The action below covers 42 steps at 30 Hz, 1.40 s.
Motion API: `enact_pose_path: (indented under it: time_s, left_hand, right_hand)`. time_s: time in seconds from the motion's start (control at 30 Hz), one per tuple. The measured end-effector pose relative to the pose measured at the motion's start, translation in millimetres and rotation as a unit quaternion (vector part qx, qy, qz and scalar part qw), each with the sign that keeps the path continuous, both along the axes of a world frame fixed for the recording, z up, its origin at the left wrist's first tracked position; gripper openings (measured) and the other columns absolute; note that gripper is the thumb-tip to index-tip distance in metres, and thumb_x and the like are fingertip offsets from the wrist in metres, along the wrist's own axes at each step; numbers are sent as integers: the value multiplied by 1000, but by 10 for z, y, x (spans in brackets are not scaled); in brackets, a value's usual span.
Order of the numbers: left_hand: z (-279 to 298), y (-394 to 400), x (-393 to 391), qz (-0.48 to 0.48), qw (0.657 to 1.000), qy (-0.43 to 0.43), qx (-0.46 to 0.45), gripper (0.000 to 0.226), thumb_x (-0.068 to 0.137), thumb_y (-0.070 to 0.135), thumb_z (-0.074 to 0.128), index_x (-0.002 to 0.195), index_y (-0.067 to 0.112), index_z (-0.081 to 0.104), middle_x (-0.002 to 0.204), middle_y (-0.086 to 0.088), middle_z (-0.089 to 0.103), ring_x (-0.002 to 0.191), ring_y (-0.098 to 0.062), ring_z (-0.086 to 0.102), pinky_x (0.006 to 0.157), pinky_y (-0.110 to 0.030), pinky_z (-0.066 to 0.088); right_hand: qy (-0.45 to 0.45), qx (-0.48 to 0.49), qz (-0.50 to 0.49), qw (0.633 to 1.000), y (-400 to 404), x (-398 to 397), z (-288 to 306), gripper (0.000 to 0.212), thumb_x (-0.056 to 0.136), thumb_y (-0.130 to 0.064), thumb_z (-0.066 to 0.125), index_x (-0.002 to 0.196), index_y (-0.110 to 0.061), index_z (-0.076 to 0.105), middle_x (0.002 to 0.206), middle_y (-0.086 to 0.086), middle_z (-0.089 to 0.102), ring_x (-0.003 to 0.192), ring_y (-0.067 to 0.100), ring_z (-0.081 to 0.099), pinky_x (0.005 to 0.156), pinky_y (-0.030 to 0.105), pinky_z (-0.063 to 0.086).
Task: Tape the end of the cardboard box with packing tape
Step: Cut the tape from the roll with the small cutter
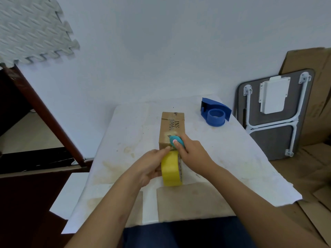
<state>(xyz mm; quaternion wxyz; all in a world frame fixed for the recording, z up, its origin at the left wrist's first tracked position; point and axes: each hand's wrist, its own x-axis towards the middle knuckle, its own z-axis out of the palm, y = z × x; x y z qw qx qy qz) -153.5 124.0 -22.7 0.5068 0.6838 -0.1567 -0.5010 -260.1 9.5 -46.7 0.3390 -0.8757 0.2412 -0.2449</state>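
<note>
A small brown cardboard box [172,129] lies on the white table [136,133], long side running away from me, with tape along its top seam. My left hand [152,165] grips a yellow roll of packing tape [171,170] just in front of the box's near end, index finger touching that end. My right hand [191,151] holds a small teal cutter [175,141] with its blade out, resting on the box's near top edge where the tape leaves the roll.
A blue tape dispenser [215,113] stands at the table's far right. A folded grey table [275,113] and flattened cardboard [318,111] lean against the wall on the right. A brown flat sheet [189,201] lies at the table's near edge. Dark wooden furniture [35,122] stands left.
</note>
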Motion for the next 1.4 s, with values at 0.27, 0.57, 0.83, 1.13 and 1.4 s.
enact_pose_path:
  time_s: [0.27, 0.57, 0.83, 1.13, 1.4]
  left_hand:
    - [-21, -9, -129, -4, 993, 96, -65, 29, 98, 29, 51, 109, 9, 68, 100, -15, 77, 86, -23, 75, 80, -34, 59]
    - [24, 1, -110, -24, 998, 44, -37, 29, 98, 28, 52, 111, 5, 65, 87, -16, 77, 74, -22, 76, 64, -29, 61]
    - [43, 1, -71, -36, 998, 38, -17, 31, 97, 31, 55, 110, 5, 65, 87, -17, 77, 72, -21, 75, 67, -30, 62]
    - [79, 37, -72, -66, 996, 40, 38, 37, 93, 27, 60, 116, -2, 61, 84, -17, 74, 64, -22, 74, 57, -28, 61]
    - [56, 32, -56, -20, 995, 100, -1, 33, 93, 13, 48, 120, -3, 59, 87, -23, 72, 60, -24, 68, 68, -34, 59]
  right_hand:
    - [10, 59, -5, 998, -88, 12, -22, 32, 101, -41, 37, 120, -20, 51, 105, 6, 67, 82, 16, 63, 72, 33, 54]
    - [18, 50, -4, 999, -66, 41, -58, 29, 102, -38, 36, 120, -19, 49, 102, 4, 64, 78, 15, 59, 65, 25, 47]
    - [20, 45, -3, 999, -65, 48, -75, 34, 102, -39, 35, 127, -19, 47, 111, 4, 65, 79, 11, 57, 66, 22, 44]
    - [28, 41, -15, 999, -44, 49, -46, 31, 102, -40, 33, 119, -18, 48, 105, 9, 67, 82, 20, 65, 73, 41, 57]
    - [23, 81, -24, 996, -40, 63, -14, 31, 100, -45, 35, 118, -24, 48, 105, 8, 67, 86, 20, 66, 76, 45, 58]
